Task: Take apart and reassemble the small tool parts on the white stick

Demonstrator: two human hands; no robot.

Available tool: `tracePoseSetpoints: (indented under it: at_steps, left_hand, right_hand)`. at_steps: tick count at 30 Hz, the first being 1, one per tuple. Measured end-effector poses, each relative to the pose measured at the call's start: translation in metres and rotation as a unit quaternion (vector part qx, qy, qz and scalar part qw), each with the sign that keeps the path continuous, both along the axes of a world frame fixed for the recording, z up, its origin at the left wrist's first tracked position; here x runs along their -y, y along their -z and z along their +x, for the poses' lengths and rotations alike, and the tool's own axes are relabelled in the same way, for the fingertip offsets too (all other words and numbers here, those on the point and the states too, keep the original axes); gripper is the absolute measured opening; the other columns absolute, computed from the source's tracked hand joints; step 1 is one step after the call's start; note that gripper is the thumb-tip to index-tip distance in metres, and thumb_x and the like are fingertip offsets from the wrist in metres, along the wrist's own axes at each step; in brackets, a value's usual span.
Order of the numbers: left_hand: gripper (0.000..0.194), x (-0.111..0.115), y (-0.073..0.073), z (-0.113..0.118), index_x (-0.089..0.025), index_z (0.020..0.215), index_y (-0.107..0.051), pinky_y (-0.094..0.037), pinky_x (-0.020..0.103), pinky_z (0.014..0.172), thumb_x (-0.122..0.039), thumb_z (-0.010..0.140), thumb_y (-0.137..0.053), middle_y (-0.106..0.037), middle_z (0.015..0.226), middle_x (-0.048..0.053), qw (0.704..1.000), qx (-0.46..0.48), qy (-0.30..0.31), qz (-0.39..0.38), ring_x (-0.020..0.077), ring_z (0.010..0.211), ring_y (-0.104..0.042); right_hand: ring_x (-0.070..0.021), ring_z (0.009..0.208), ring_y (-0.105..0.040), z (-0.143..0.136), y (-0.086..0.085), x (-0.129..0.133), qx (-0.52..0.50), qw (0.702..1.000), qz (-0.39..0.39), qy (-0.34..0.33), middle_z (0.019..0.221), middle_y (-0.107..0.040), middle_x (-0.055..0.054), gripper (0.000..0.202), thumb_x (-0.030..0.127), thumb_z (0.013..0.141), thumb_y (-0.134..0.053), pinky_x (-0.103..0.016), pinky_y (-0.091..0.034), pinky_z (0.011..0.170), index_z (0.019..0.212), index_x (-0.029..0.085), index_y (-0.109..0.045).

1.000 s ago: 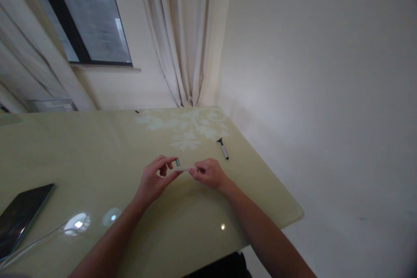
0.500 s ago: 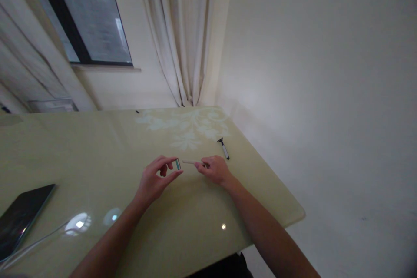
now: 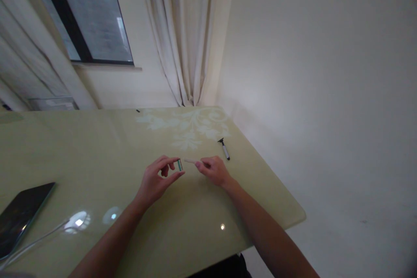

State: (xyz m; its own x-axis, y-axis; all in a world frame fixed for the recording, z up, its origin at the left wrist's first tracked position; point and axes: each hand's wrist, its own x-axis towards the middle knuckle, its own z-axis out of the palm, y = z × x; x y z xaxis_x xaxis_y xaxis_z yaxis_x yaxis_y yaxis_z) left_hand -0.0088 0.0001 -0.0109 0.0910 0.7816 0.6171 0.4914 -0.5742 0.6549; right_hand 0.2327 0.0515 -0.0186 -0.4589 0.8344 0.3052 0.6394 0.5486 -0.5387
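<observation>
Above the table, my left hand (image 3: 159,178) pinches a small teal-and-dark piece (image 3: 180,165) upright between thumb and fingertip. To its right, my right hand (image 3: 213,170) is closed on a thin pale stick (image 3: 190,161), whose tip points left at the small piece. A narrow gap shows between the stick's tip and the piece. A razor (image 3: 224,149) with a dark head and a grey handle lies on the table just beyond my right hand.
The glossy table (image 3: 97,152) meets the wall on the right. At the left lie a dark tablet (image 3: 24,213) and a white cable (image 3: 39,240). A tiny black object (image 3: 138,111) lies at the far edge, before the curtain (image 3: 182,30).
My left hand and the small piece have shifted slightly to the right, and the piece looks a little turned. The stick's angle has changed slightly. The razor lies where it was.
</observation>
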Motion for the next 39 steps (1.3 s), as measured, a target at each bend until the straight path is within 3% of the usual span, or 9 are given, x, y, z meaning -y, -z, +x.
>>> tracePoseSetpoints:
  at_steps: [3, 8, 13, 18, 23, 29, 34, 39]
  left_hand:
    - [0.034, -0.0004, 0.0022, 0.0007, -0.023, 0.114, -0.074, -0.044, 0.021, 0.057, -0.037, 0.084, -0.081, -0.061, 0.080, -0.003, 1.000, 0.003, 0.000, 0.004, 0.0081, 0.058, -0.047]
    - [0.035, -0.0009, 0.0049, 0.0003, -0.024, 0.114, -0.074, -0.044, 0.021, 0.056, -0.037, 0.083, -0.082, -0.062, 0.081, -0.003, 1.000, 0.002, 0.006, 0.001, 0.0082, 0.057, -0.047]
    - [0.035, 0.0008, 0.0020, 0.0021, -0.023, 0.115, -0.074, -0.045, 0.022, 0.057, -0.037, 0.084, -0.081, -0.062, 0.081, -0.002, 1.000, 0.004, 0.010, -0.009, 0.0086, 0.058, -0.048]
    - [0.034, 0.0003, 0.0006, 0.0023, -0.023, 0.113, -0.074, -0.044, 0.021, 0.056, -0.039, 0.084, -0.081, -0.062, 0.081, -0.002, 1.000, 0.017, -0.002, -0.015, 0.0081, 0.057, -0.047]
    - [0.034, 0.0000, 0.0008, 0.0036, -0.023, 0.112, -0.074, -0.045, 0.022, 0.057, -0.038, 0.083, -0.081, -0.063, 0.080, -0.002, 1.000, 0.020, -0.004, -0.023, 0.0082, 0.058, -0.048]
    - [0.034, 0.0003, 0.0000, 0.0048, -0.023, 0.112, -0.075, -0.045, 0.022, 0.056, -0.039, 0.083, -0.081, -0.062, 0.080, -0.002, 0.999, 0.022, 0.001, -0.025, 0.0085, 0.058, -0.048]
    - [0.034, 0.0002, 0.0009, 0.0047, -0.024, 0.113, -0.075, -0.045, 0.021, 0.056, -0.039, 0.083, -0.081, -0.062, 0.080, -0.002, 1.000, 0.018, 0.003, -0.021, 0.0083, 0.057, -0.048]
    - [0.034, -0.0006, 0.0005, 0.0042, -0.023, 0.113, -0.074, -0.045, 0.021, 0.056, -0.038, 0.083, -0.081, -0.062, 0.080, -0.002, 1.000, 0.020, 0.002, -0.016, 0.0084, 0.057, -0.048]
  right_hand:
    - [-0.0095, 0.053, -0.038, -0.0041, -0.0004, 0.0033, 0.003, 1.000, 0.004, -0.028, 0.053, -0.043, 0.003, 0.055, 0.057, 0.095, -0.048, -0.026, -0.022, 0.057, 0.057, 0.018, -0.051]
    - [-0.0100, 0.053, -0.035, 0.0006, 0.0006, -0.0012, 0.029, 0.999, -0.002, 0.033, 0.053, -0.040, 0.003, 0.056, 0.058, 0.095, -0.047, -0.028, -0.019, 0.056, 0.056, 0.018, -0.049]
    - [-0.0095, 0.054, -0.038, -0.0036, -0.0041, 0.0036, 0.004, 1.000, -0.010, -0.017, 0.054, -0.042, 0.003, 0.056, 0.058, 0.097, -0.044, -0.027, -0.021, 0.057, 0.059, 0.018, -0.051]
    - [-0.0100, 0.053, -0.035, -0.0004, -0.0033, 0.0004, 0.039, 0.998, 0.006, 0.046, 0.053, -0.039, 0.003, 0.056, 0.057, 0.096, -0.046, -0.028, -0.019, 0.056, 0.056, 0.018, -0.047]
    - [-0.0097, 0.053, -0.039, -0.0023, -0.0028, 0.0019, 0.002, 1.000, -0.004, -0.012, 0.054, -0.042, 0.003, 0.057, 0.058, 0.099, -0.042, -0.025, -0.022, 0.056, 0.059, 0.018, -0.050]
    - [-0.0108, 0.053, -0.035, 0.0011, -0.0010, -0.0025, 0.034, 0.998, -0.003, 0.050, 0.053, -0.040, 0.002, 0.058, 0.058, 0.098, -0.044, -0.028, -0.019, 0.056, 0.056, 0.018, -0.047]
    - [-0.0098, 0.053, -0.038, -0.0024, -0.0007, 0.0010, -0.017, 1.000, -0.014, -0.019, 0.054, -0.040, 0.003, 0.057, 0.060, 0.098, -0.042, -0.026, -0.022, 0.056, 0.058, 0.019, -0.047]
    - [-0.0098, 0.052, -0.034, -0.0010, -0.0007, -0.0007, -0.005, 0.999, -0.005, 0.037, 0.052, -0.036, 0.003, 0.057, 0.058, 0.096, -0.044, -0.028, -0.019, 0.055, 0.055, 0.019, -0.042]
